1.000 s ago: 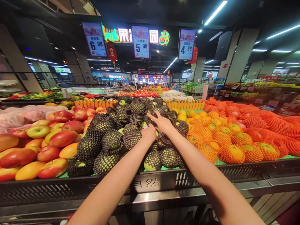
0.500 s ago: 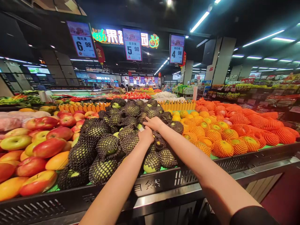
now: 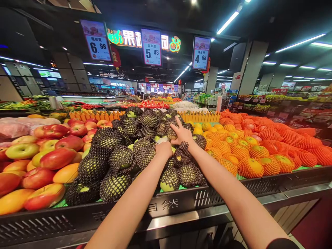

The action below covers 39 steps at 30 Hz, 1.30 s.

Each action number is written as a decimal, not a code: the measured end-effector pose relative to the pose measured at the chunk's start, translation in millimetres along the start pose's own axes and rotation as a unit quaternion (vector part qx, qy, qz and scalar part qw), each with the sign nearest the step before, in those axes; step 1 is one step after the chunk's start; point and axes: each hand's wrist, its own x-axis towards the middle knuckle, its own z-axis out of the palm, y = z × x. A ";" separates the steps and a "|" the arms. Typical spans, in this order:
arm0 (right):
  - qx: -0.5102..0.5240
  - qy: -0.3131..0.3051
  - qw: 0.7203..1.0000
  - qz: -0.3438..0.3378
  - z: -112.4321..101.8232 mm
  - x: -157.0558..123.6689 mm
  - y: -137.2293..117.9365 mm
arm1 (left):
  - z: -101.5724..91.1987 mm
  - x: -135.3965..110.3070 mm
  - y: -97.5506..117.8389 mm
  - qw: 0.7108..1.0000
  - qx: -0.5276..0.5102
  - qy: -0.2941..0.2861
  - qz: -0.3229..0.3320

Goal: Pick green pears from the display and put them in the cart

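Green apples in black foam nets (image 3: 118, 186) are heaped in the middle of the display. Both my hands reach into the upper right part of this heap. My left hand (image 3: 164, 149) is closed, its fingers curled down around a pale green apple (image 3: 163, 139) that is mostly hidden by the hand. Just right of it and a little farther back, my right hand (image 3: 183, 134) has its fingers spread over a netted apple (image 3: 171, 133), touching it. A netted apple (image 3: 181, 155) lies under my right wrist.
Red and yellow apples (image 3: 58, 158) lie on the left. Oranges in orange nets (image 3: 251, 167) and fruit in red nets (image 3: 302, 138) fill the right. A black slatted rim (image 3: 181, 202) runs along the front; a low yellow fence (image 3: 201, 117) stands behind. Price screens (image 3: 151, 46) hang overhead.
My right hand has drawn slightly apart from the left and its fingers have spread. My left hand stays closed at about the same spot. The view has shifted slightly.
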 end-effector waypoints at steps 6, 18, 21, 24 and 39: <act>0.040 0.027 0.997 0.053 7.4 0.1 2.6 | -0.9 1.0 0.4 1.000 0.019 -0.016 0.014; 0.034 0.035 0.992 0.120 5.4 -1.9 2.9 | -22.5 -19.4 -1.7 0.993 0.013 0.119 0.019; 0.031 0.043 0.990 0.134 6.6 -1.7 4.0 | -27.5 -20.3 -9.2 0.962 -0.054 0.266 -0.018; 0.024 0.039 0.992 0.120 5.3 -2.6 4.5 | -27.6 -17.9 -17.1 0.906 -0.158 0.390 -0.038; 0.046 -0.121 0.982 -0.134 16.7 9.2 2.3 | -23.4 -15.2 -13.1 0.815 -0.250 0.515 0.094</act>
